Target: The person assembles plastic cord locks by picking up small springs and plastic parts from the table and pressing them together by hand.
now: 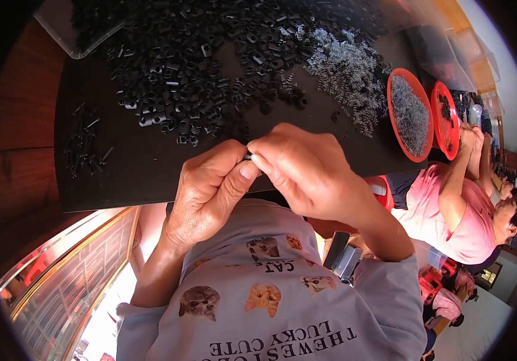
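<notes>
My left hand (210,189) and my right hand (306,168) meet fingertip to fingertip at the near edge of the dark table (144,180). Pinched between them is a small dark piece (247,156) with a light glint, mostly covered by my fingers. Beyond my hands spreads a wide heap of small black plastic parts (168,90), some of them hollow with round holes. To its right lies a pile of small metal coil springs (345,66). A loose group of thin black parts (87,147) rests on the left of the table.
Right of the springs stands a red bowl (392,114) full of springs, with another red bowl (452,129) holding dark bits behind it. Clear plastic bins (78,51) sit at the far left and far right. A person in a pink shirt (451,216) works on the right.
</notes>
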A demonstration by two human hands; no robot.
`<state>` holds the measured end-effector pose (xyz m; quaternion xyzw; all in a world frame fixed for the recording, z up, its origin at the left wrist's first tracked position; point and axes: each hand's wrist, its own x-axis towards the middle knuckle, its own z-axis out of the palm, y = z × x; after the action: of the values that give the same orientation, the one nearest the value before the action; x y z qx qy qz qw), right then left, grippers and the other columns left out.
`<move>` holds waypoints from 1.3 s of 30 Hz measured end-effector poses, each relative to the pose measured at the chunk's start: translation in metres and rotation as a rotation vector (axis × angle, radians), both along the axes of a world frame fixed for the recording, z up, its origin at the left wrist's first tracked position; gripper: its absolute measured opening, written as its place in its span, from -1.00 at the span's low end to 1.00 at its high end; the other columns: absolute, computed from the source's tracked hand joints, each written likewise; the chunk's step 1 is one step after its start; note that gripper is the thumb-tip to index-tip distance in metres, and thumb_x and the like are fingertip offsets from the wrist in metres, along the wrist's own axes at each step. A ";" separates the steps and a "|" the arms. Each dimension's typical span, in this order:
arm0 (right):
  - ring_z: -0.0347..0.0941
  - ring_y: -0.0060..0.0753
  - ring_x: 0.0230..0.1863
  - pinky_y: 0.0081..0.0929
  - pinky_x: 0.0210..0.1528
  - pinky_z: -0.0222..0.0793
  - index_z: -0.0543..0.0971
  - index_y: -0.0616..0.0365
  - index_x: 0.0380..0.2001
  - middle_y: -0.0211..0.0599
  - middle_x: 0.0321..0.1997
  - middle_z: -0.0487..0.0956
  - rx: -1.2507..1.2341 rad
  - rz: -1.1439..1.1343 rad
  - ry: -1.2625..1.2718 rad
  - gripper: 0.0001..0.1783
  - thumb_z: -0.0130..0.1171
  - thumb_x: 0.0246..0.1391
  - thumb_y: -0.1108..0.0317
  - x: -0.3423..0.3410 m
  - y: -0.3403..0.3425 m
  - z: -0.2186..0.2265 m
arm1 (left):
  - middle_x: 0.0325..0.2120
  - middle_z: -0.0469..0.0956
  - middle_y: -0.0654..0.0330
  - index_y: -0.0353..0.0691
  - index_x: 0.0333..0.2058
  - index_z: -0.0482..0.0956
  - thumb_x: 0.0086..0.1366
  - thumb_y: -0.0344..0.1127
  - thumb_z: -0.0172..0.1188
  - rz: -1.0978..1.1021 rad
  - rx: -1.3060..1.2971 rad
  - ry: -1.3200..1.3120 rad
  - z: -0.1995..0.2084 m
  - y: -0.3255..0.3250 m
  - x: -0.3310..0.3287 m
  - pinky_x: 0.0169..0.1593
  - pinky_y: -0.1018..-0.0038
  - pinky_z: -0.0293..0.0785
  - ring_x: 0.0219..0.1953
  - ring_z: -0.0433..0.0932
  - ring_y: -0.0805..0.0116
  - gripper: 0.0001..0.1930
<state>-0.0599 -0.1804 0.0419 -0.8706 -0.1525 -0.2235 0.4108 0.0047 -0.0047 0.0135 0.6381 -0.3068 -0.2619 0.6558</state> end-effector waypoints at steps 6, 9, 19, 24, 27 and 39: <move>0.43 -0.28 -0.60 -0.43 -0.60 0.31 0.50 0.37 -0.11 -0.17 -0.48 0.48 -0.046 0.047 0.002 -0.67 0.19 0.00 0.66 -0.002 0.007 -0.002 | -0.51 0.42 0.21 -0.39 -0.30 0.52 0.39 -0.33 0.13 0.034 -0.028 -0.047 -0.006 0.005 0.001 -0.41 0.54 0.32 -0.50 0.32 0.47 -0.80; 0.40 -0.29 -0.62 -0.40 -0.61 0.27 0.54 0.37 -0.17 -0.17 -0.48 0.48 -0.059 0.087 0.001 -0.75 0.18 0.03 0.65 0.005 0.001 0.006 | -0.50 0.45 0.23 -0.38 -0.31 0.53 0.40 -0.30 0.13 0.092 -0.079 -0.012 -0.002 0.005 -0.001 -0.41 0.56 0.33 -0.51 0.35 0.51 -0.79; 0.52 0.03 -0.34 -0.06 -0.32 0.43 0.50 0.20 -0.44 -0.16 -0.34 0.50 -0.522 -0.121 0.281 -0.97 0.09 0.05 0.50 0.081 -0.039 -0.009 | -0.58 0.40 0.20 -0.37 -0.39 0.47 0.37 -0.33 0.14 0.100 -0.031 -0.046 -0.011 0.006 0.005 -0.45 0.51 0.31 -0.55 0.32 0.49 -0.79; 0.51 -0.02 -0.25 -0.17 -0.24 0.44 0.55 0.18 -0.28 -0.23 -0.27 0.49 -0.717 -0.130 0.385 -0.89 0.13 0.09 0.48 0.102 -0.040 -0.004 | -0.59 0.39 0.20 -0.36 -0.39 0.47 0.36 -0.36 0.15 0.097 -0.037 -0.023 -0.014 0.006 0.007 -0.46 0.51 0.31 -0.57 0.32 0.47 -0.81; 0.51 0.00 -0.25 -0.15 -0.24 0.44 0.54 0.18 -0.26 -0.24 -0.28 0.50 -0.673 -0.146 0.315 -0.88 0.14 0.09 0.46 0.104 -0.039 -0.001 | -0.60 0.38 0.19 -0.37 -0.39 0.47 0.35 -0.37 0.16 0.096 -0.035 -0.023 -0.015 0.006 0.008 -0.48 0.51 0.30 -0.58 0.32 0.46 -0.82; 0.57 0.00 -0.29 -0.11 -0.30 0.49 0.50 0.25 -0.37 -0.07 -0.29 0.54 -0.766 -0.110 0.359 -0.93 0.04 0.06 0.53 0.108 -0.028 0.004 | -0.49 0.52 0.26 -0.34 -0.35 0.52 0.42 -0.31 0.08 0.036 0.005 -0.082 -0.013 0.010 0.011 -0.44 0.61 0.37 -0.54 0.41 0.58 -0.79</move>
<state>0.0484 -0.2083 0.0456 -0.9923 -0.1039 -0.0172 0.0652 0.0156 0.0049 0.0004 0.6552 -0.3213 -0.2246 0.6458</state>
